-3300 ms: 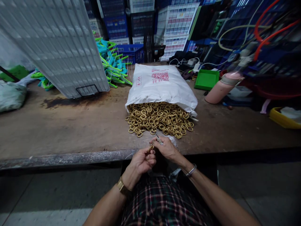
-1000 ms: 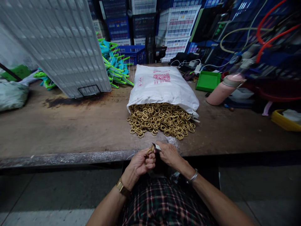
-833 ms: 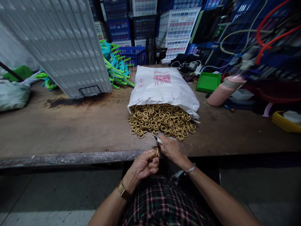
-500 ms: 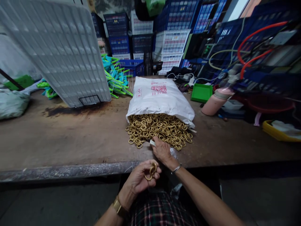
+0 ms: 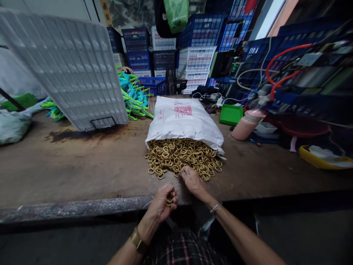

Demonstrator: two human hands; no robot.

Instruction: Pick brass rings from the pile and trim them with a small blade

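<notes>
Right hand (image 5: pixel 193 183), fingers clamped on small pale tool (image 5: pixel 187 172), has reached gold ring pile (image 5: pixel 176 152) beside white printed sack (image 5: pixel 184 123); left hand (image 5: pixel 160 204) clamps gold rings (image 5: pixel 169 200)

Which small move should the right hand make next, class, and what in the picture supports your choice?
Probably a gentle pinch into the near edge of the gold ring pile: the right hand, gripping a small pale tool, has its fingertips there, while the left hand holds rings apart from the pile.

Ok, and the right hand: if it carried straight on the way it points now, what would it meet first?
The right hand would meet the heap of gold rings first; depth is unclear, so it may already touch.
</notes>
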